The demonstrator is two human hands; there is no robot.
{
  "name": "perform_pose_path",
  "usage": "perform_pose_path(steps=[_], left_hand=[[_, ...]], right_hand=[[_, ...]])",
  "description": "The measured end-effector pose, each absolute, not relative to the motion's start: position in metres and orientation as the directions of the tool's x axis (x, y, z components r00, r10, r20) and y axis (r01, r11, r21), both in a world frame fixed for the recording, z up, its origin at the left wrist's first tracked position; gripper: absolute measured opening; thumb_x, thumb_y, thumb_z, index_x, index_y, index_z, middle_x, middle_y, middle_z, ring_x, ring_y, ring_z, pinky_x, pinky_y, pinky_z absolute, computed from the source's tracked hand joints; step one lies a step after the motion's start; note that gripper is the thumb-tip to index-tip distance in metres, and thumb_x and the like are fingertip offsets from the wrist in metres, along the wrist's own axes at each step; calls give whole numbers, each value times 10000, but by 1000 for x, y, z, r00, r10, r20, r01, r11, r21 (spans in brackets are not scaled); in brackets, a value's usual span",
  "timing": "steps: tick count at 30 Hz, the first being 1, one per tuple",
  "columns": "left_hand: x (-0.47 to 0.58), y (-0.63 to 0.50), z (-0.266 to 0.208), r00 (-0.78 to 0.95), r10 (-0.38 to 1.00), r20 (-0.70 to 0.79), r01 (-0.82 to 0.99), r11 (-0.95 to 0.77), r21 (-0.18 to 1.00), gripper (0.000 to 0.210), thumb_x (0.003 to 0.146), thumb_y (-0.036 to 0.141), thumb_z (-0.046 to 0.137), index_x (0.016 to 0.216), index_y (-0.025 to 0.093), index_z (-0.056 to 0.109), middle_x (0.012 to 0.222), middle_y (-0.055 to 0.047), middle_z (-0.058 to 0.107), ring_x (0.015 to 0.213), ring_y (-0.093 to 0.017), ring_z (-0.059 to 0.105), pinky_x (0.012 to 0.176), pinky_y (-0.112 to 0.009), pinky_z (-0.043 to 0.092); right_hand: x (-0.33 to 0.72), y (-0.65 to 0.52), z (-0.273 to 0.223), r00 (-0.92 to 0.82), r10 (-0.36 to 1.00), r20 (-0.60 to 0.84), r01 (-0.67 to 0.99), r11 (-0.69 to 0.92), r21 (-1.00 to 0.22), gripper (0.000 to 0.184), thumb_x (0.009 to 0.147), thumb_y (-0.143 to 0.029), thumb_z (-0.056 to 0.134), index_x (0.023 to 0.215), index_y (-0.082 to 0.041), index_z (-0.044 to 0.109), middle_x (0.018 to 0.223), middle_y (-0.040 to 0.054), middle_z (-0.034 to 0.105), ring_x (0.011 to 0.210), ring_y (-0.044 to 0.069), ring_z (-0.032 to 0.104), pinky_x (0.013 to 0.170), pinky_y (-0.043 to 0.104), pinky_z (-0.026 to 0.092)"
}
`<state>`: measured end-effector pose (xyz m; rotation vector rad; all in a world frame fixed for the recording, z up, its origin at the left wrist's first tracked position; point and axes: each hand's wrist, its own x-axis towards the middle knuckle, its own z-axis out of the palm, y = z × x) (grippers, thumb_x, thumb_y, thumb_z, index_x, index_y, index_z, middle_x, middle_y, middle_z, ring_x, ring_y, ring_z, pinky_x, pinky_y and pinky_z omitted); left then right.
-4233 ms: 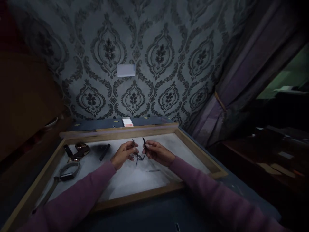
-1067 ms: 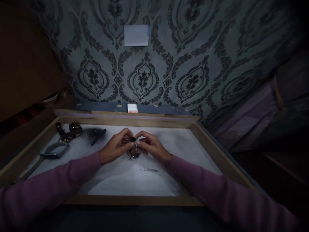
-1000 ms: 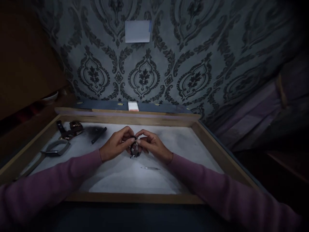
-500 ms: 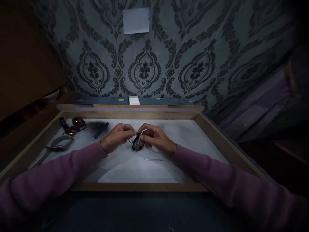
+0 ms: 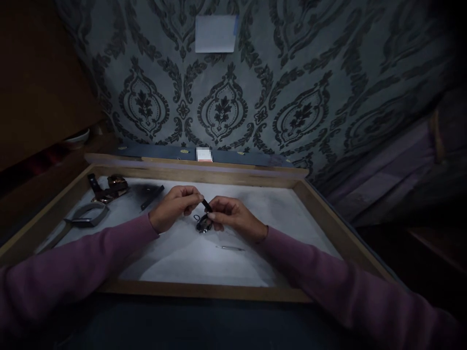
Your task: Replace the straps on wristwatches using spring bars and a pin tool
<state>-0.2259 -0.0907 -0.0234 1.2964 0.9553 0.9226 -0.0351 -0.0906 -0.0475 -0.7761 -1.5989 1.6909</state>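
A wristwatch (image 5: 203, 224) with a dark strap hangs or rests low between my hands, its case just over the white surface. My left hand (image 5: 177, 204) pinches the upper end of the black strap (image 5: 206, 204). My right hand (image 5: 233, 217) grips the strap lower down, close to the case, with thumb and fingers together. A small dark loop (image 5: 196, 218) lies left of the watch. Nearer me, below my right hand, is a thin metal tool (image 5: 229, 248).
A shallow wooden-rimmed tray (image 5: 204, 290) with a white lining surrounds my hands. Along its left side lie a grey banded watch (image 5: 87, 215), gold-toned watches (image 5: 116, 187) and a dark strap piece (image 5: 152, 198). Patterned fabric (image 5: 222, 112) rises behind.
The strap end in my left hand now extends farther up and left from my right hand, which sits slightly lower. The view has shifted a little.
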Motion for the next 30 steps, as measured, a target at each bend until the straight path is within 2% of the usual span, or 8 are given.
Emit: perform_pose_path(steps=[4,6,10,12,18,22,26,30], left_hand=[[-226,-92,-23,341,940,22,-50,-5,999,270,718,364,670,623,157,525,527,58,438,484,-72,360,492,-224,282],[-227,-92,-22,350,936,39,-77,-13,997,289,740,396,669,651,151,544,584,37,491,545,-88,424,549,-231,345],[-228,-92,-23,441,897,-24,-88,70,994,355,779,487,666,829,144,588,817,-32,618,808,-166,569,763,-300,434],[-229,-92,-24,494,866,-79,-57,123,991,357,779,483,680,860,151,577,864,-36,621,841,-176,577,797,-321,434],[-231,-93,-30,584,803,-121,-43,180,983,294,740,338,727,886,149,555,790,-22,623,723,-146,570,698,-289,424],[-231,-91,-34,597,790,-140,-27,195,980,252,713,287,712,846,137,560,699,-2,609,611,-114,525,603,-257,396],[-229,-90,-35,546,814,-198,5,233,973,164,710,223,678,789,138,563,621,19,589,545,-95,487,546,-233,357],[-228,-91,-30,547,806,-225,18,257,966,97,721,192,654,757,127,590,612,30,568,548,-85,479,563,-231,367]], right_hand=[[-36,-91,-45,-597,802,31,-71,-14,-997,263,728,-341,793,783,-157,613,621,-22,634,490,79,509,488,209,391],[-35,-90,-45,-598,801,31,-86,-25,-996,260,719,-331,798,781,-154,618,629,-21,636,498,79,511,498,213,395],[-34,-89,-48,-592,805,35,-122,-46,-991,262,720,-331,795,796,-145,625,628,-21,637,502,82,521,511,218,411],[-33,-88,-50,-583,812,37,-133,-50,-990,267,729,-332,789,822,-145,624,653,-10,654,516,87,540,516,218,421],[-31,-85,-50,-566,822,53,-181,-61,-982,307,729,-328,799,847,-174,561,685,-12,670,541,92,567,511,208,412],[-32,-89,-48,-573,819,44,-127,-35,-991,310,758,-347,782,808,-181,525,669,-19,642,582,105,593,530,213,424],[-34,-91,-45,-552,832,56,-64,24,-998,304,771,-387,768,800,-170,557,706,-5,632,615,117,604,539,232,440],[-34,-92,-42,-518,854,58,-48,38,-998,266,774,-370,761,815,-160,604,717,-8,615,599,102,566,550,237,440]])
